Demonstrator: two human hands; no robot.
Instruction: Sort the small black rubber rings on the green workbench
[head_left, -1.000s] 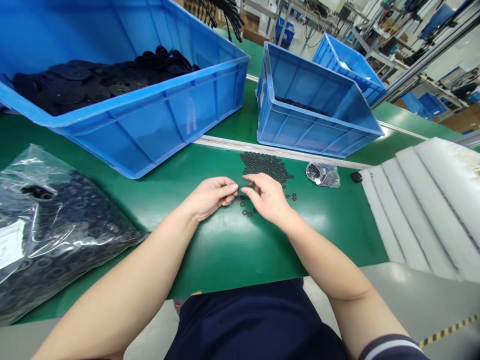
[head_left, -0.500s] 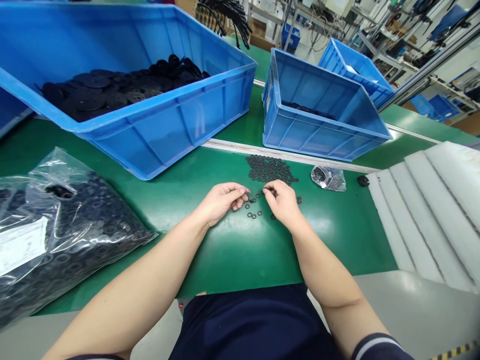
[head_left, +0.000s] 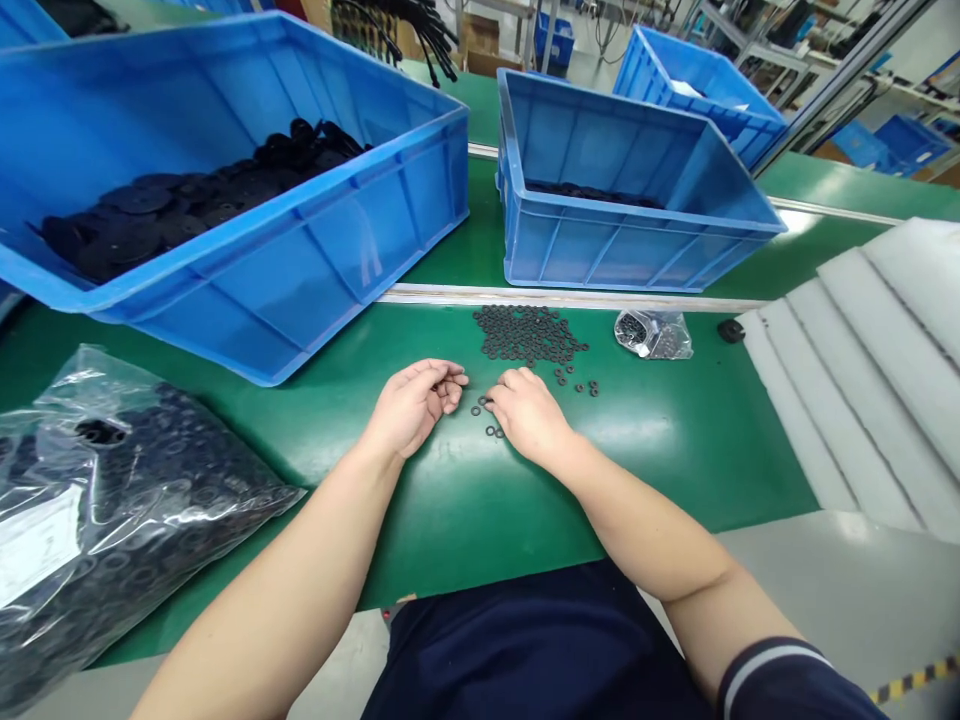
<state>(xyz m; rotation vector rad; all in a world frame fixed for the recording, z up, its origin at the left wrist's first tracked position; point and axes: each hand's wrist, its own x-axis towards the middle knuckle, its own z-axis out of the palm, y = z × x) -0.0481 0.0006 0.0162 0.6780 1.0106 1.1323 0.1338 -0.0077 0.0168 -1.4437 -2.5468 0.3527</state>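
My left hand (head_left: pixel 416 405) hovers low over the green table with its fingers curled in. A small dark bit shows between the fingers, too small to make out. Just to its right, my right hand (head_left: pixel 529 415) is lowered to the tabletop, fingers bent together with the tips at a small black ring (head_left: pixel 483 400). Another loose ring (head_left: pixel 475 411) lies between the hands, and a pair of rings (head_left: pixel 490 431) sits below the right fingertips. Beyond the hands spreads a flat pile of similar black rings (head_left: pixel 525 333), with several strays at its right edge.
A large blue bin (head_left: pixel 315 270) of black discs stands at the back left, and a second blue bin (head_left: pixel 622 245) behind the pile. A clear bag of dark rings (head_left: pixel 172 500) lies left, a small plastic bag (head_left: pixel 667 335) right. White foam sheets (head_left: pixel 832 370) flank the right side.
My left hand has drawn back left, away from the loose rings. My right hand has come down over the rings; fewer loose ones show between the hands. The view has shifted somewhat.
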